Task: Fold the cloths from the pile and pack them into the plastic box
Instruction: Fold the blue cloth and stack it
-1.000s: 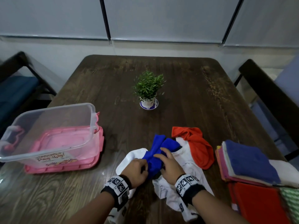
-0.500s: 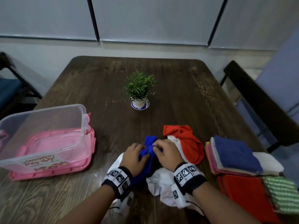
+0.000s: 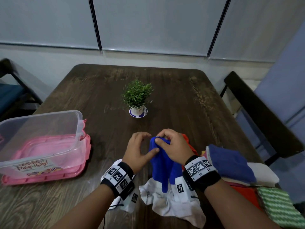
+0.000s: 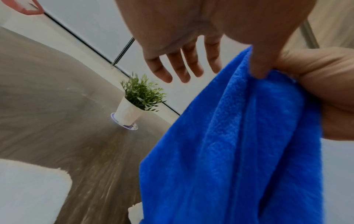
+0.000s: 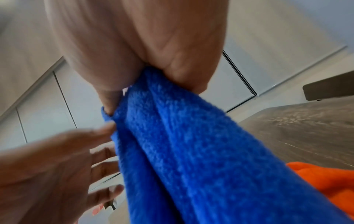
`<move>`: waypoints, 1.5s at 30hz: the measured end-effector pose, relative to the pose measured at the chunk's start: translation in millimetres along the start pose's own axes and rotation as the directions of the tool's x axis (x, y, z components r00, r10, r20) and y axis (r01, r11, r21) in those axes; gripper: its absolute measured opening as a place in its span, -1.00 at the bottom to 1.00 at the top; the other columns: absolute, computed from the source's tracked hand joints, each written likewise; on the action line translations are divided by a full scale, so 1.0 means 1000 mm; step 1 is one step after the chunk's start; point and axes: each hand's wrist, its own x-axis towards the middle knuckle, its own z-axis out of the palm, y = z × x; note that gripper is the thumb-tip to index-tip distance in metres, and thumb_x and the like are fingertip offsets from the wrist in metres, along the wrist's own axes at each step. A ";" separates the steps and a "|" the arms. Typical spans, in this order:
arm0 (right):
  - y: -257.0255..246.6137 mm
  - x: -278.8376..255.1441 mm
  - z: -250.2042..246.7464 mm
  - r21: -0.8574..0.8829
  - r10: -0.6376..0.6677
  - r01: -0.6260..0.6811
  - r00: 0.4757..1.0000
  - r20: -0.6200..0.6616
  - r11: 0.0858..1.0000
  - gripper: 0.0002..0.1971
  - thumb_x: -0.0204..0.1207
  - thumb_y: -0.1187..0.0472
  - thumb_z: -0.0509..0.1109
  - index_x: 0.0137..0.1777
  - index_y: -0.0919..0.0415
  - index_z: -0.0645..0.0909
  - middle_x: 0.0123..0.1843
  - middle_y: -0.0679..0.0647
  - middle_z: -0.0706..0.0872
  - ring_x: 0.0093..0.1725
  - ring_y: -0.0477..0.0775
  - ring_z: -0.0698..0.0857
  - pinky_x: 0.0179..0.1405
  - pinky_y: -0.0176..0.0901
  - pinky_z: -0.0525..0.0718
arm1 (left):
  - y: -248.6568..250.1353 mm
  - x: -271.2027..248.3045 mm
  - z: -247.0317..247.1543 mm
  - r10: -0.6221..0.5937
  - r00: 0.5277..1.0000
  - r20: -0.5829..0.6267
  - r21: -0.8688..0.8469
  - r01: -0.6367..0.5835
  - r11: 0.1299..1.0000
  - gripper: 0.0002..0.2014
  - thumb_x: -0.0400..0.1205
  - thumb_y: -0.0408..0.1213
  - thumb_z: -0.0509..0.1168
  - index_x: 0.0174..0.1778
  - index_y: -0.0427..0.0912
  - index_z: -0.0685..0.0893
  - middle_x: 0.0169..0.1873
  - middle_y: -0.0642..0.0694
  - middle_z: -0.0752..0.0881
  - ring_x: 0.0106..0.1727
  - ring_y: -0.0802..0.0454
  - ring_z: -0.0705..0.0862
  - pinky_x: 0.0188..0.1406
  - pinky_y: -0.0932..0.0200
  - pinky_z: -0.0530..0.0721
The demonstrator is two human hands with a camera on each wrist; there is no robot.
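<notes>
while right hand (image 3: pixel 171 146) pinches blue cloth (image 3: pixel 165 164) by top edge above white cloth (image 3: pixel 173 202), left hand (image 3: pixel 138 151) open, thumb touching it. risk: bunched cloth, corner missed, crooked fold. plastic box (image 3: pixel 41 139) at 9 o'clock on tabletop (image 3: pixel 181 100).

plastic box (image 3: pixel 41 129) label, "Pag-ibig!" readable, line above it unclear

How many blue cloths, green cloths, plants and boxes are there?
2 blue cloths: held blue cloth, folded blue cloth
1 green cloth
1 potted plant
1 clear plastic box
Total: 5
</notes>
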 end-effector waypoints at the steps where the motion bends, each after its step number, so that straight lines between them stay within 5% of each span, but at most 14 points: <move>1: -0.002 -0.001 -0.003 -0.005 -0.002 0.002 1.000 0.001 1.000 -0.93 0.52 0.18 0.54 -0.15 0.10 0.71 -0.14 0.02 0.71 -0.16 -0.07 0.69 -0.07 -0.20 0.66 | 0.005 -0.001 0.003 0.016 1.000 0.009 0.002 -0.016 1.000 -0.42 0.39 0.17 0.46 0.21 -0.08 0.57 0.12 0.07 0.53 0.20 0.19 0.52 0.20 0.27 0.54; 5: -0.010 0.000 -0.012 -0.001 0.000 0.000 1.000 0.015 1.000 -0.89 0.47 0.17 0.60 -0.17 0.17 0.74 -0.23 0.04 0.78 -0.25 -0.11 0.72 -0.20 -0.30 0.67 | 0.029 0.005 0.016 0.062 0.998 -0.032 0.065 -0.060 0.996 -0.73 0.45 -0.26 0.36 0.05 -0.14 0.55 -0.03 -0.01 0.55 0.01 0.19 0.52 -0.01 0.48 0.41; 8: -0.008 0.000 -0.024 -0.009 0.052 -0.051 0.994 0.099 0.999 -0.85 0.40 0.16 0.66 -0.14 0.13 0.74 -0.30 0.03 0.78 -0.34 -0.19 0.67 -0.28 -0.36 0.63 | 0.023 0.015 0.009 -0.060 0.997 -0.045 0.143 0.066 0.988 -0.79 0.42 -0.44 0.32 -0.11 -0.08 0.57 -0.19 0.00 0.60 -0.20 0.09 0.55 -0.21 0.42 0.40; 12: 0.007 0.002 -0.044 -0.319 0.158 -0.055 0.939 0.306 0.946 -0.83 0.38 0.15 0.65 -0.08 -0.04 0.75 -0.21 -0.13 0.78 -0.20 -0.22 0.72 -0.08 -0.23 0.71 | -0.004 0.008 -0.006 -0.193 0.970 0.146 0.431 0.113 0.895 -0.85 0.45 -0.29 0.29 -0.12 -0.22 0.68 -0.20 -0.16 0.60 -0.18 -0.20 0.64 -0.14 0.04 0.62; 15: 0.014 0.004 -0.054 -0.342 0.172 -0.095 0.964 0.203 0.935 -0.92 0.47 0.13 0.58 -0.16 -0.10 0.75 -0.20 -0.16 0.76 -0.15 -0.20 0.72 -0.08 -0.23 0.69 | -0.017 -0.002 -0.015 -0.284 0.941 0.185 0.519 0.152 0.841 -0.70 0.41 -0.13 0.13 -0.16 -0.21 0.70 -0.19 -0.20 0.64 -0.13 -0.26 0.67 -0.10 -0.01 0.65; 21: 0.025 0.009 -0.069 -0.555 0.227 -0.132 0.968 0.105 0.821 -0.81 0.62 -0.13 0.37 -0.17 -0.11 0.57 -0.16 -0.12 0.71 -0.13 -0.05 0.67 -0.15 -0.10 0.54 | -0.035 -0.001 -0.051 -0.304 0.951 0.051 0.538 0.230 0.811 -0.91 0.44 -0.26 0.19 -0.36 -0.13 0.53 -0.29 -0.20 0.66 -0.17 -0.28 0.66 -0.19 0.04 0.54; 25: 0.036 0.010 -0.073 -0.420 0.345 -0.230 0.912 0.221 0.878 -0.86 0.61 -0.05 0.42 -0.11 -0.07 0.56 -0.23 -0.07 0.70 -0.17 -0.06 0.69 -0.21 -0.17 0.53 | -0.041 0.010 -0.076 -0.316 0.947 -0.063 0.564 0.295 0.771 -0.89 0.51 -0.35 0.18 -0.24 -0.16 0.62 -0.14 -0.21 0.69 -0.03 -0.27 0.68 -0.06 0.01 0.56; 28: 0.026 0.011 -0.065 -0.157 0.242 -0.200 0.916 0.321 0.967 -0.91 0.62 0.20 0.43 0.00 -0.05 0.65 -0.09 -0.07 0.79 -0.03 -0.11 0.76 0.01 -0.18 0.64 | -0.033 0.014 -0.082 -0.484 0.874 -0.045 0.702 0.372 0.607 -0.73 0.52 -0.25 0.21 0.11 0.04 0.64 0.19 -0.07 0.58 0.28 -0.18 0.56 0.22 -0.14 0.50; 31: 0.009 0.015 -0.048 0.071 0.090 -0.131 0.906 0.415 0.989 -0.76 0.57 0.35 0.46 0.05 -0.04 0.72 0.05 0.04 0.82 0.10 -0.01 0.79 0.18 -0.11 0.72 | -0.007 0.018 -0.067 -0.260 0.947 0.188 0.397 0.168 0.902 -0.46 0.38 -0.03 0.35 0.31 0.25 0.47 0.40 0.03 0.48 0.46 -0.01 0.46 0.47 -0.06 0.43; 33: -0.006 0.019 -0.037 0.163 0.049 -0.126 0.913 0.406 0.979 -0.75 0.51 0.38 0.53 0.07 0.03 0.71 0.01 0.13 0.82 0.03 0.01 0.80 0.10 -0.13 0.74 | 0.018 0.022 -0.050 -0.118 0.937 0.329 0.133 0.077 0.988 -0.28 0.35 0.12 0.42 0.46 0.24 0.37 0.44 0.15 0.49 0.47 0.22 0.45 0.49 0.18 0.41; 35: -0.015 0.022 -0.032 0.231 0.058 -0.141 0.941 0.334 0.963 -0.71 0.43 0.39 0.60 0.06 0.11 0.66 -0.07 0.16 0.82 -0.08 -0.01 0.80 0.00 -0.16 0.74 | 0.034 0.030 -0.037 -0.083 0.928 0.364 0.104 0.048 0.993 -0.20 0.38 0.09 0.49 0.53 0.15 0.33 0.38 0.16 0.56 0.37 0.29 0.54 0.38 0.29 0.48; 37: -0.015 0.024 -0.033 0.205 0.097 -0.165 0.947 0.305 0.965 -0.62 0.37 0.38 0.64 0.08 0.07 0.60 -0.14 0.10 0.83 -0.15 -0.01 0.80 -0.06 -0.14 0.74 | 0.041 0.035 -0.034 -0.079 0.944 0.320 0.164 0.027 0.986 -0.34 0.46 -0.09 0.50 0.49 0.05 0.44 0.23 0.10 0.68 0.20 0.21 0.65 0.25 0.22 0.59; 41: -0.006 0.018 -0.035 -0.174 0.178 -0.122 0.917 0.358 0.977 -0.87 0.45 0.15 0.60 -0.10 -0.03 0.69 -0.27 -0.02 0.79 -0.25 -0.15 0.76 -0.17 -0.17 0.68 | 0.037 0.032 -0.044 -0.082 0.968 0.236 0.270 0.016 0.963 -0.85 0.58 -0.32 0.36 -0.01 -0.01 0.73 -0.13 0.12 0.76 -0.10 0.22 0.67 -0.01 0.20 0.59; 45: 0.000 0.009 -0.030 0.016 0.160 -0.175 0.931 0.327 0.984 -0.94 0.52 0.13 0.52 -0.08 0.03 0.68 -0.13 0.10 0.84 -0.07 0.10 0.82 0.08 0.23 0.77 | 0.036 0.023 -0.048 -0.153 0.939 0.308 0.207 0.091 0.974 -0.86 0.50 -0.12 0.40 -0.06 0.11 0.64 -0.11 0.11 0.69 -0.08 0.23 0.64 -0.03 0.21 0.55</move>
